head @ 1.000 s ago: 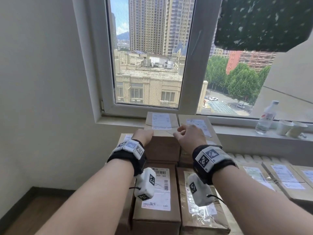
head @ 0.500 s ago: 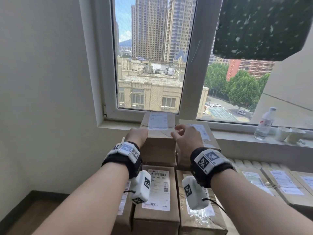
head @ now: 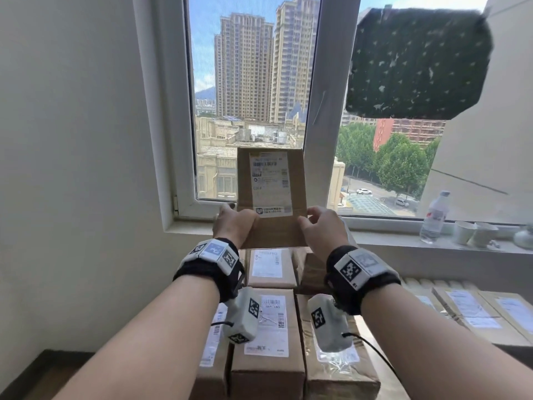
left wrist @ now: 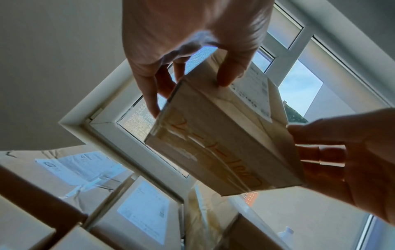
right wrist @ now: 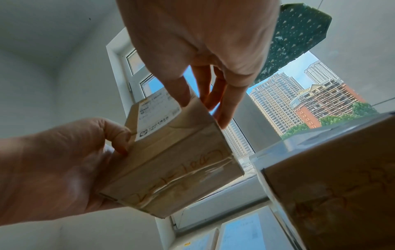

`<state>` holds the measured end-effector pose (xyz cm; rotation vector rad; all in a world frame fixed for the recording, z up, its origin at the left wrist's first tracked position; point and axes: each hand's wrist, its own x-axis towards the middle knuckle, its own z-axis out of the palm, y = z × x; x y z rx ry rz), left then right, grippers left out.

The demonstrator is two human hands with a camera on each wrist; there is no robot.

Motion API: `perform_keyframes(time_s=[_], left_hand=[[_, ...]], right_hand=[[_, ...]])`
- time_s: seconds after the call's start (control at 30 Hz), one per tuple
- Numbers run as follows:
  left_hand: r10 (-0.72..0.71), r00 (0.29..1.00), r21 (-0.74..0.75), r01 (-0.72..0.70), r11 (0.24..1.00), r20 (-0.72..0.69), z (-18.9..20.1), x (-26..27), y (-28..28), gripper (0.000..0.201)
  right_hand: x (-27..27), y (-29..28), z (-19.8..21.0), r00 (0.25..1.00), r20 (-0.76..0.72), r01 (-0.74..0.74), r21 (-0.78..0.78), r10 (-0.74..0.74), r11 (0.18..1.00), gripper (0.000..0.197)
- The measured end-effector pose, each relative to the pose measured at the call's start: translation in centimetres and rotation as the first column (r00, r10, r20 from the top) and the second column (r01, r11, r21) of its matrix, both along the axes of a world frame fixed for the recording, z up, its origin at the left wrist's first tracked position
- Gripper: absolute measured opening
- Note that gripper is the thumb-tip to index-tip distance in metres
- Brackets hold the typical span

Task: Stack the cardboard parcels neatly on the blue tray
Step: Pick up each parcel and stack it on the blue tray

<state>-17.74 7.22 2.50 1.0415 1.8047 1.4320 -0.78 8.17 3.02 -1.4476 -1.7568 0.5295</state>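
Observation:
I hold a cardboard parcel [head: 271,194] up in front of the window, tilted so its white label faces me. My left hand [head: 239,220] grips its lower left edge and my right hand [head: 314,223] grips its lower right edge. In the left wrist view the left hand [left wrist: 188,98] has its thumb on the labelled face and fingers behind the parcel [left wrist: 224,143]. The right wrist view shows the right hand [right wrist: 203,115] pinching the parcel [right wrist: 171,160] the same way. Orange writing marks its taped end. Below lies a stack of parcels [head: 268,321]. No blue tray is in view.
More labelled parcels [head: 473,310] lie to the right. On the windowsill [head: 389,241] stand a plastic bottle [head: 434,217] and paper cups [head: 464,232]. A wall closes the left side, and a dark green cloth [head: 418,62] hangs at the upper right.
Both hands have lifted the top parcel off the stack and tipped it upright in front of the window. The parcel beneath it now shows.

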Motion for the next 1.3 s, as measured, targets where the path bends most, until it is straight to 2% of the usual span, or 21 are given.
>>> perform_keyframes(time_s=[0.07, 0.23, 0.37, 0.43, 0.57, 0.67, 0.8, 0.87, 0.93, 0.97, 1.07, 1.3], left_hand=[[-0.049, 0.997, 0.045, 0.047, 0.998, 0.055, -0.1, 0.1, 0.4, 0.09], [-0.11, 0.983, 0.126, 0.092, 0.988, 0.148, 1.1, 1.7, -0.3, 0.07], [-0.184, 0.96, 0.178, 0.148, 0.973, 0.209, 1.0, 3.0, -0.2, 0.067], [-0.237, 0.947, 0.194, 0.195, 0.961, 0.219, 0.8, 4.1, -0.2, 0.072], [-0.299, 0.926, 0.219, 0.25, 0.943, 0.232, 0.6, 7.1, -0.1, 0.096], [-0.355, 0.906, 0.231, 0.304, 0.924, 0.229, 0.6, 9.6, 0.2, 0.098], [-0.436, 0.867, 0.252, 0.378, 0.891, 0.24, 0.0, 13.3, 1.8, 0.115], [-0.468, 0.85, 0.262, 0.408, 0.875, 0.242, -0.4, 15.6, 2.8, 0.123], [-0.501, 0.828, 0.285, 0.431, 0.856, 0.253, -0.4, 18.4, 2.9, 0.122], [-0.518, 0.816, 0.291, 0.445, 0.847, 0.257, -0.4, 19.9, 2.8, 0.121], [-0.556, 0.789, 0.298, 0.482, 0.824, 0.261, -0.5, 24.8, 2.3, 0.12], [-0.635, 0.721, 0.301, 0.563, 0.77, 0.276, -2.0, 36.3, 1.2, 0.103]], right_hand=[[0.5, -0.2, 0.3, 1.0, -0.002, 0.022, 0.012, -0.022, 1.0, 0.032], [2.2, -1.1, 1.0, 0.997, -0.042, 0.073, 0.016, -0.072, 0.997, 0.028], [4.1, -1.9, 0.7, 0.988, -0.106, 0.113, 0.005, -0.112, 0.994, 0.021], [5.4, -2.4, 0.5, 0.98, -0.143, 0.139, -0.003, -0.138, 0.99, 0.018], [8.6, -3.0, 0.3, 0.963, -0.205, 0.18, -0.007, -0.177, 0.984, 0.016], [11.4, -3.1, 0.1, 0.954, -0.224, 0.201, -0.001, -0.196, 0.98, 0.022], [15.2, -3.4, -0.3, 0.93, -0.296, 0.229, 0.0, -0.218, 0.974, 0.031], [17.1, -3.6, -0.4, 0.915, -0.347, 0.214, -0.018, -0.207, 0.977, 0.052], [19.6, -3.6, -0.8, 0.901, -0.387, 0.195, -0.04, -0.195, 0.98, 0.078], [21.1, -3.5, -1.1, 0.901, -0.391, 0.185, -0.051, -0.19, 0.981, 0.084], [25.6, -4.1, -1.3, 0.895, -0.395, 0.194, -0.073, -0.207, 0.978, 0.091], [36.8, -5.3, -2.5, 0.861, -0.442, 0.234, -0.1, -0.254, 0.967, 0.092]])
